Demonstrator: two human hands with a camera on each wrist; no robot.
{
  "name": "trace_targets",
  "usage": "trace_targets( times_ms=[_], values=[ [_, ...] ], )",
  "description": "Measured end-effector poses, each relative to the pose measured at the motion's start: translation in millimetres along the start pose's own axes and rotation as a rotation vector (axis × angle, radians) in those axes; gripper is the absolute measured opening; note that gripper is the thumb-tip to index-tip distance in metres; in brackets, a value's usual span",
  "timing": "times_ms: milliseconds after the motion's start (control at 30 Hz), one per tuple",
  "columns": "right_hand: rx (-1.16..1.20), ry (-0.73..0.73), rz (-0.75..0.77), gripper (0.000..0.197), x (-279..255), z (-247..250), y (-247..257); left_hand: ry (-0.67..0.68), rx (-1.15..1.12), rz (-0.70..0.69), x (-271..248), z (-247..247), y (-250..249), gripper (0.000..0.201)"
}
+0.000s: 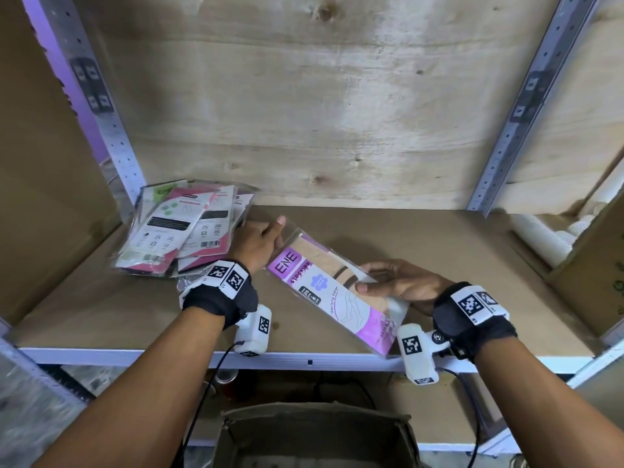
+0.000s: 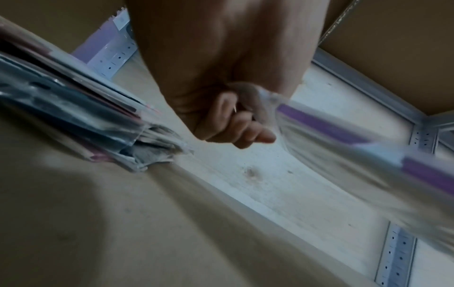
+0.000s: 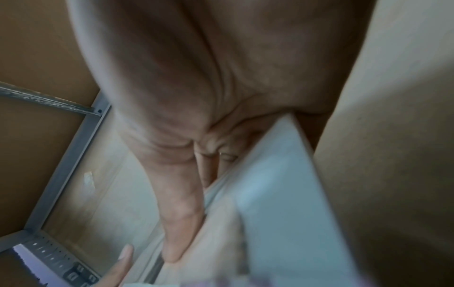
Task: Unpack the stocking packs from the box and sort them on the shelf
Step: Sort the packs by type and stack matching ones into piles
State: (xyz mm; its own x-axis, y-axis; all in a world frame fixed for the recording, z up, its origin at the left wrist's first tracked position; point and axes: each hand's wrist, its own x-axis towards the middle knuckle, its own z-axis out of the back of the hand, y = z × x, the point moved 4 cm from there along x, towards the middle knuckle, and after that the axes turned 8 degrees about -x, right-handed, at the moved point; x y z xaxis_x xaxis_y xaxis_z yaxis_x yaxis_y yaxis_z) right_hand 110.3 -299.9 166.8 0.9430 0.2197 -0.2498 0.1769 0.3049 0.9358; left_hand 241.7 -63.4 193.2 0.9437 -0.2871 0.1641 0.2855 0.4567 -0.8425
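Observation:
A purple and clear stocking pack [image 1: 332,292] marked "ENE" hangs just above the brown shelf board [image 1: 405,238], held by both hands. My left hand [image 1: 261,243] pinches its far clear end [image 2: 272,101]. My right hand [image 1: 388,282] grips its near right side, thumb on top, fingers underneath [image 3: 179,223]. A loose pile of pink, green and white stocking packs [image 1: 182,228] lies at the shelf's back left corner, just left of my left hand. Below the shelf edge an open cardboard box [image 1: 314,434] shows its top; its inside is hidden.
Perforated metal uprights [image 1: 111,130] [image 1: 520,106] frame a plywood back wall. At the right, a carton with rolls of white ribbed cups [image 1: 543,238] adjoins the shelf. A white front rail [image 1: 304,361] edges the shelf. Cables hang from both wrist cameras.

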Motion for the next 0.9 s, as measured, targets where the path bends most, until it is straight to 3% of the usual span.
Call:
trace_targets(
  times_ms=[200,533,667,767,900],
  values=[
    [0.043,-0.034,-0.017,0.038,-5.2,2.6,-6.5,0.0,0.032,-0.121,-1.3,0.2,-3.7,0.053],
    [0.013,-0.031,-0.005,0.028,-7.0,8.9,-4.4,0.154,-0.184,0.156,3.8,-6.3,17.7,0.053],
    [-0.007,-0.052,-0.013,0.027,-5.5,6.5,-3.1,0.12,-0.212,0.188,6.2,-5.8,22.4,0.054],
    [-0.032,-0.078,-0.04,0.031,-2.9,8.4,-3.8,0.078,-0.207,0.193,8.0,-2.4,23.3,0.067],
    [0.022,-0.15,-0.088,0.026,-4.4,14.5,-5.4,0.016,-0.534,0.342,8.6,-0.4,23.0,0.081]
  ],
)
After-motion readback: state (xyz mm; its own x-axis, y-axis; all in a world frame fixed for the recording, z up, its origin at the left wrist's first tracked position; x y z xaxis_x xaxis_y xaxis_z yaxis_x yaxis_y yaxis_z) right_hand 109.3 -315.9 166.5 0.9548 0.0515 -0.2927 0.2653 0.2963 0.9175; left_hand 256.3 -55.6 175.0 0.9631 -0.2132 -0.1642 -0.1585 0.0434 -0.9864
